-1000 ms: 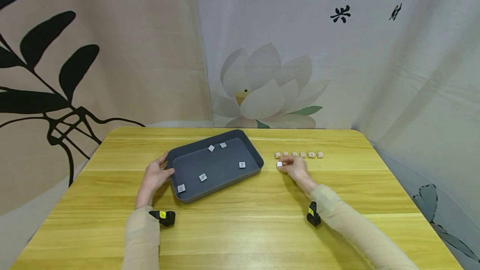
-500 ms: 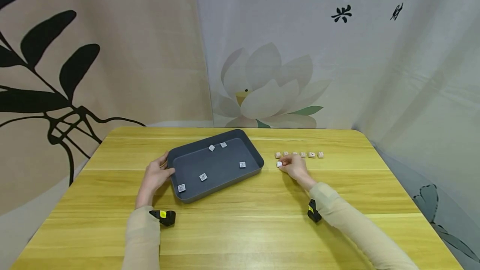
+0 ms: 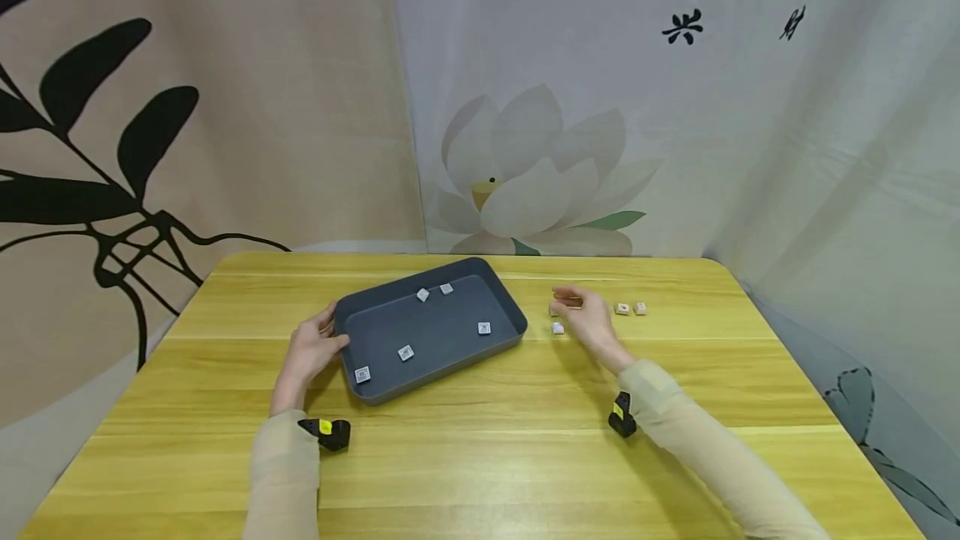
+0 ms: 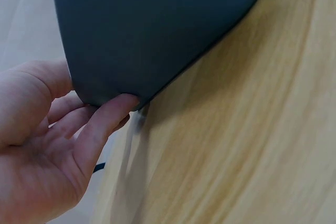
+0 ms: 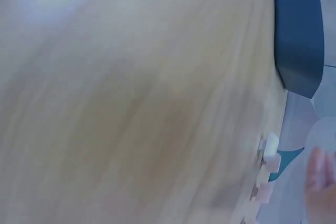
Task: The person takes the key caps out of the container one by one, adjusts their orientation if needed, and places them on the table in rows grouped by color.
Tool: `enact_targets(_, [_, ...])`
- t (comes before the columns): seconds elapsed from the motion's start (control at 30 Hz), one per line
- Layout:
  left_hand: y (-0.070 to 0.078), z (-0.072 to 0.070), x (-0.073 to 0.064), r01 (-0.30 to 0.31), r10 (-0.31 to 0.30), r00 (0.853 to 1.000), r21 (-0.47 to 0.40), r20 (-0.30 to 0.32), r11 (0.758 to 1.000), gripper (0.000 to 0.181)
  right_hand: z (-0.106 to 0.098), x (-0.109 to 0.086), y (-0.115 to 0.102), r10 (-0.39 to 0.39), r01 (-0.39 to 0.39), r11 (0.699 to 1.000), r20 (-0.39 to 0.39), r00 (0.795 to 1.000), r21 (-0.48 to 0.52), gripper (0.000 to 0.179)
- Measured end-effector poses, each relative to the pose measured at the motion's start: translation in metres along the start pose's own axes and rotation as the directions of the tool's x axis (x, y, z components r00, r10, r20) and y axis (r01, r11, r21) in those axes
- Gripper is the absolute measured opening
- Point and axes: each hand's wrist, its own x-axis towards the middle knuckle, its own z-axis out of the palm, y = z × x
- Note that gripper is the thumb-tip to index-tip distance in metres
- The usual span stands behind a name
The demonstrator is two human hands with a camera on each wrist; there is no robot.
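My left hand (image 3: 311, 352) grips the left end of a dark grey tray (image 3: 429, 379), its thumb on the near side. In the left wrist view the fingers (image 4: 107, 121) pinch the tray's edge. Several small white cubes with dark printed marks lie in the tray, one cube (image 3: 484, 328) near its right end. My right hand (image 3: 588, 323) is over a row of pale pinkish cubes (image 3: 622, 308), fingers slightly bent and holding nothing; it hides most of the row. Just in front of the row's left end a single white cube (image 3: 557, 328) sits on the table.
The wooden table (image 3: 480, 457) has its back edge close behind the row and tray. A printed curtain (image 3: 555, 190) hangs behind it. Each wrist wears a black camera with a yellow patch. In the right wrist view, cubes (image 5: 272, 162) and the tray's end (image 5: 299, 40) show at the right.
My right hand has let go of the white cube, leaving it in front of the row, and has lifted slightly back over the row. The left hand and tray stay put.
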Motion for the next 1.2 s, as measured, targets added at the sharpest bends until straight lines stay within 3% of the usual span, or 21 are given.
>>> enact_targets(0.23, [-0.001,0.000,0.001,0.001,-0.001,1.000,-0.013,0.004,1.000,0.073,0.019,0.006,-0.010,-0.162,0.114,0.954,0.155,0.975,0.276,0.043])
enact_targets(0.43, [-0.002,0.001,0.003,0.005,-0.004,1.000,-0.015,0.006,1.000,0.073,0.038,0.009,-0.017,-0.250,0.161,0.933,0.257,0.934,0.323,0.045])
enact_targets(0.57, [0.000,0.001,0.001,0.006,-0.006,1.000,-0.015,0.005,1.000,0.073,0.050,0.010,-0.025,-0.275,0.186,0.943,0.337,0.900,0.275,0.042])
enact_targets(0.73, [0.000,0.000,0.002,0.005,-0.005,1.000,-0.015,0.009,1.000,0.072,0.062,0.010,-0.035,-0.273,0.265,0.961,0.422,0.865,0.079,0.036])
enact_targets(0.97, [0.000,0.000,0.001,0.010,-0.010,1.000,-0.007,-0.005,1.000,0.072,0.068,0.011,-0.035,-0.239,0.327,0.935,0.441,0.865,-0.135,0.032])
enact_targets(1.2, [0.000,0.000,0.001,0.014,-0.014,1.000,0.008,-0.002,1.000,0.072,0.072,0.010,-0.033,-0.278,0.382,0.904,0.419,0.864,-0.189,0.026])
